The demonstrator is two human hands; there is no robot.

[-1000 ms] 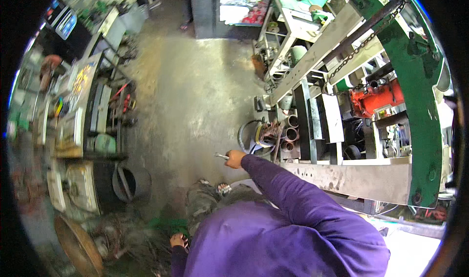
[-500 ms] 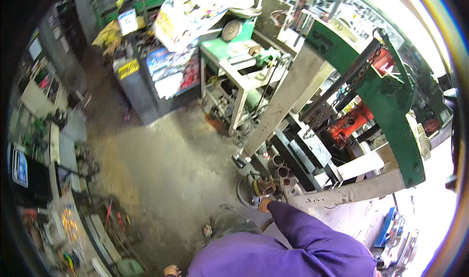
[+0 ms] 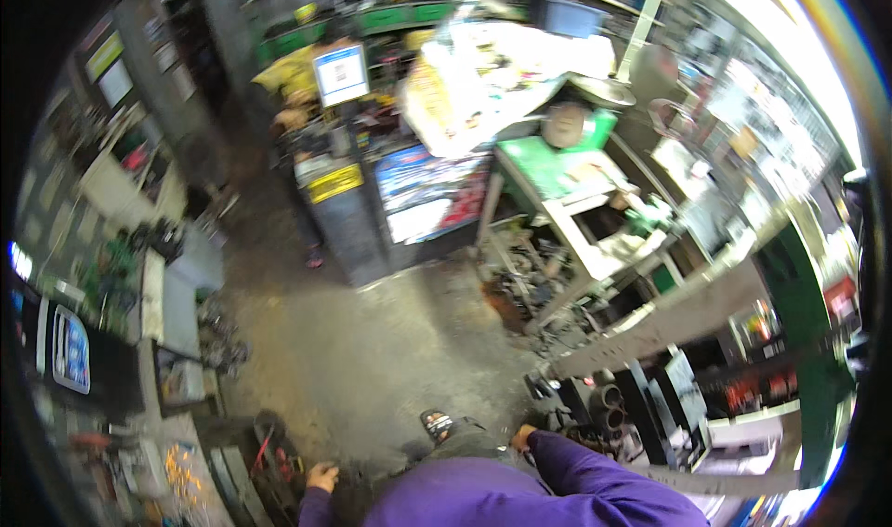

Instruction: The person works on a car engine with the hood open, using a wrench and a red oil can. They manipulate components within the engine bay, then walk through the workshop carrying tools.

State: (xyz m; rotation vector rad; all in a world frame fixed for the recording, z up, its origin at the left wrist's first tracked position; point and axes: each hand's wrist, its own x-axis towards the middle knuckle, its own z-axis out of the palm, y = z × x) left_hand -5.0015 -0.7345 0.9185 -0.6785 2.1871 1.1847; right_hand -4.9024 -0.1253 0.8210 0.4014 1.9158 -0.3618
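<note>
My left hand hangs low beside my purple-clad body, its fingers loosely bent and slightly apart, with nothing seen in them. My right hand is in front of my right side, close to the lower end of a large press frame. The right fingers are small and blurred, so whether they hold anything cannot be made out. Beyond that hand, round metal tubes lie by the base of the frame. One foot in a dark sandal shows on the concrete floor.
A green-topped work stand with metal parts below stands ahead. Left of it is a dark counter, where another person is partly visible. A bench with orange bits and a machine with a screen line the left side.
My view has swung left, so the press now sits farther right and lower. My right hand has come away from the fittings at the press base. My left hand shows more fully.
</note>
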